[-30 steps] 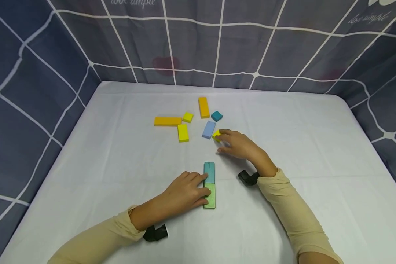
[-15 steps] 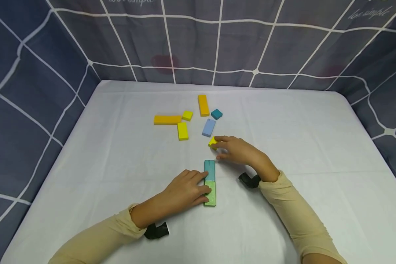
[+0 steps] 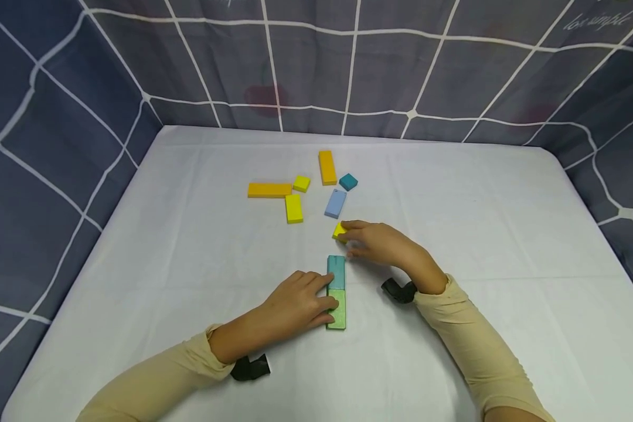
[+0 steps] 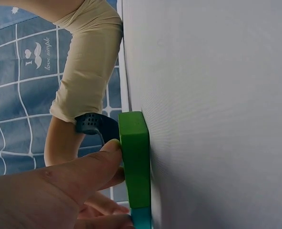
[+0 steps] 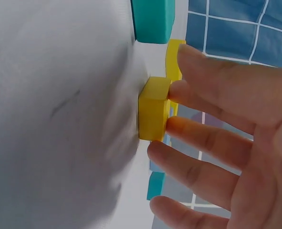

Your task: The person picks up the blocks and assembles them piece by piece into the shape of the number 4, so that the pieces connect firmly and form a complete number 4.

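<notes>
A light green block (image 3: 336,310) and a teal block (image 3: 336,271) lie end to end in one line near the table's middle. My left hand (image 3: 295,302) rests on them from the left, its fingertips on their upper faces; the thumb touches the green block (image 4: 136,162) in the left wrist view. Beyond the teal block's far end, my right hand (image 3: 382,241) touches a small yellow block (image 3: 340,232) with outstretched fingertips. In the right wrist view the thumb stands off that yellow block (image 5: 154,109), and the fingers are spread.
Farther back lie a blue block (image 3: 335,203), a small dark teal block (image 3: 349,181), two orange blocks (image 3: 327,167), a yellow block (image 3: 294,209) and a small yellow one (image 3: 302,183). A dark gridded curtain (image 3: 316,70) borders the white table (image 3: 190,246).
My right hand has slid the small yellow block toward me and slightly left, away from the blue block and nearer the teal one. My left hand has stayed in place.
</notes>
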Demonstrator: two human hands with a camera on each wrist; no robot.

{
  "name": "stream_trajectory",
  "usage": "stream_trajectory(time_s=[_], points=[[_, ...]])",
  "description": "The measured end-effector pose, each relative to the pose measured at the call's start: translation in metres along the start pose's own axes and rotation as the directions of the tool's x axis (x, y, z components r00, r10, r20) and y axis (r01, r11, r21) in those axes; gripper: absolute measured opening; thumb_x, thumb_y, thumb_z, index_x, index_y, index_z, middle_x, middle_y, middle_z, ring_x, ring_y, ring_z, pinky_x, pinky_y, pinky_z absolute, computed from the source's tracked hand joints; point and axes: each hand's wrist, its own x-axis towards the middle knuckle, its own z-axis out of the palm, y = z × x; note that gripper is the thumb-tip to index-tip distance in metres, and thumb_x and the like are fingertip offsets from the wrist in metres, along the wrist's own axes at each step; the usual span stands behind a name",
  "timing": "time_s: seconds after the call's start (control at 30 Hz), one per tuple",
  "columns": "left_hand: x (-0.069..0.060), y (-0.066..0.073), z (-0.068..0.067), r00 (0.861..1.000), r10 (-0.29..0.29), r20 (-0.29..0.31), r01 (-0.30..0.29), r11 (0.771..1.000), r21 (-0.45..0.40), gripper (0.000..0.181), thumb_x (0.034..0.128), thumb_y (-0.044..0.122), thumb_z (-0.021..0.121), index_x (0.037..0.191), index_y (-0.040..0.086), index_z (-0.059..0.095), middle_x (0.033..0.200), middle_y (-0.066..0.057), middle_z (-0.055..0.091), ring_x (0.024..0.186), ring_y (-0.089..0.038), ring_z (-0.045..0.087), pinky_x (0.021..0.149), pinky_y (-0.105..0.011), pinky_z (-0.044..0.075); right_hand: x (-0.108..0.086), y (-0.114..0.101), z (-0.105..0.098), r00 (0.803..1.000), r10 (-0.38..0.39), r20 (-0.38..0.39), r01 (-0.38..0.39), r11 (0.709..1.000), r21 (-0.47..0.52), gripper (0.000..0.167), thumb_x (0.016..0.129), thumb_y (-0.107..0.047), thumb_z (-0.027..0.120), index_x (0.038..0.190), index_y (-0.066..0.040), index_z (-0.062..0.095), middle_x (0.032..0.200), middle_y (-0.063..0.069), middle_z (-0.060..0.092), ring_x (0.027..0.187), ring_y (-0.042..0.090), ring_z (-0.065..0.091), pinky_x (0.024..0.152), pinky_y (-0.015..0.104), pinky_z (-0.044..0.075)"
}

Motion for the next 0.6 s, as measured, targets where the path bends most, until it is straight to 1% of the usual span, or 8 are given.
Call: stream_trajectory(time_s=[0.2,0.37,0.47,0.6], points=[[-0.0004,-0.0007,0.0003,1.0,0.003,-0.017,-0.003,1.0,-0.002,0.022,0.0818,0.042,0.064,0.097,0.028,0.069,0.117,-0.008,0.061,0.099,-0.019,0.058,0.079,-0.03,0.046,-0.0005,-0.0017,0.0004,0.999,-0.033,0.007,0.033,0.999,-0.003,0.038,0.085,-0.02,0.064,0.122,-0.012,0.06,0.139,0.008,0.045,0.123,0.028,0.047,0.099,0.042,0.04],[-0.0006,-0.0002,0.0011,0.999,0.006,-0.033,-0.006,1.0,0.019,0.022,0.0816,0.043,0.063,0.097,0.028,0.069,0.116,-0.008,0.061,0.097,-0.019,0.058,0.078,-0.03,0.045,-0.0025,-0.0042,-0.0002,0.998,-0.069,-0.001,0.069,0.997,-0.017,0.033,0.087,-0.012,0.061,0.12,-0.012,0.061,0.137,0.009,0.048,0.122,0.028,0.048,0.097,0.042,0.041],[-0.0004,0.0003,0.0006,1.0,0.007,-0.03,-0.006,1.0,0.027,0.022,0.0819,0.043,0.063,0.097,0.028,0.068,0.117,-0.007,0.061,0.097,-0.019,0.058,0.078,-0.03,0.045,-0.0034,-0.0046,0.0005,0.996,-0.09,-0.005,0.09,0.996,-0.019,0.033,0.087,-0.007,0.059,0.119,-0.013,0.062,0.135,0.008,0.049,0.123,0.026,0.048,0.098,0.041,0.041],[-0.0001,0.0008,-0.001,1.0,0.0,-0.009,0.0,1.0,0.027,0.022,0.0827,0.043,0.062,0.099,0.029,0.068,0.118,-0.007,0.06,0.099,-0.019,0.057,0.079,-0.03,0.045,-0.004,-0.0055,0.0013,0.993,-0.116,-0.004,0.116,0.993,-0.02,0.033,0.086,-0.003,0.059,0.117,-0.014,0.064,0.133,0.007,0.051,0.124,0.025,0.047,0.099,0.041,0.039]])
